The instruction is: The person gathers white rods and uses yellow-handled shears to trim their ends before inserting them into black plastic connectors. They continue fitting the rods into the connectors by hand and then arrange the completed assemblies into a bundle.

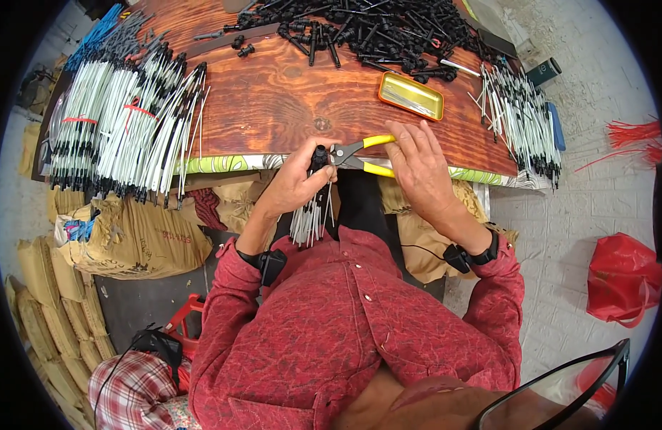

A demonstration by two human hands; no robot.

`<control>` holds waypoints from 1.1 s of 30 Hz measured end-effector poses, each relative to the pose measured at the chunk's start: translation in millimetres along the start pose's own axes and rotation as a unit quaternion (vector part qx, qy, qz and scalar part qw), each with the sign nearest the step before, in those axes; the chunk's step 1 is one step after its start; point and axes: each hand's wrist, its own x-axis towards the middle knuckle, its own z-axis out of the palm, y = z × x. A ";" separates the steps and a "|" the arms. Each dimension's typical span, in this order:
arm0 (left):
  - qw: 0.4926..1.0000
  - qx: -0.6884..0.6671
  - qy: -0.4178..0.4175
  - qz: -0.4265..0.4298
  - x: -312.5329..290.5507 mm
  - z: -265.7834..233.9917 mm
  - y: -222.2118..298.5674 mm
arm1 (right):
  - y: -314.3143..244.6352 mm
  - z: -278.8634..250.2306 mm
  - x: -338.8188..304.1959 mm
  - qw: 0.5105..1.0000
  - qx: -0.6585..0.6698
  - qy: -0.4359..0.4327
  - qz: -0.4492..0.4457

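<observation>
Between the thumb and fingers of my left hand [294, 179] is a black plastic fitting [320, 155], held upright at the table's front edge. My right hand [423, 172] is on a pair of pliers [378, 140] with yellow handles, its fingers stretched along the handles. The metal jaws point left and meet the fitting close to my left fingertips; what lies between them is too small to tell. Thin white rods [307, 223] with black upper parts hang below my left hand, over my lap. Whether they join the held fitting is hidden.
Bundles of white rods with black ends [123, 122] lie at the table's left, more rods [521, 122] at its right. Black fittings [374, 32] are heaped at the back. A yellow-rimmed tin [411, 96] sits nearby. Brown sacks [141, 240] stand below; a red bag [621, 279] is at right.
</observation>
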 end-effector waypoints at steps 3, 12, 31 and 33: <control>1.000 0.004 0.021 -0.013 2.1 0.8 3.0 | 1.6 -5.2 6.3 0.999 -0.046 -0.004 -0.004; 1.000 -0.009 0.016 -0.011 9.2 -12.7 11.9 | 20.6 -17.7 25.5 0.997 -0.020 -0.049 -0.057; 0.997 -0.062 -0.036 -0.026 26.7 -4.3 2.3 | 76.4 -9.7 29.3 0.689 0.559 -0.440 0.139; 0.997 -0.063 -0.049 -0.021 26.8 -3.1 2.3 | 83.4 2.3 23.3 0.642 0.598 -0.454 0.154</control>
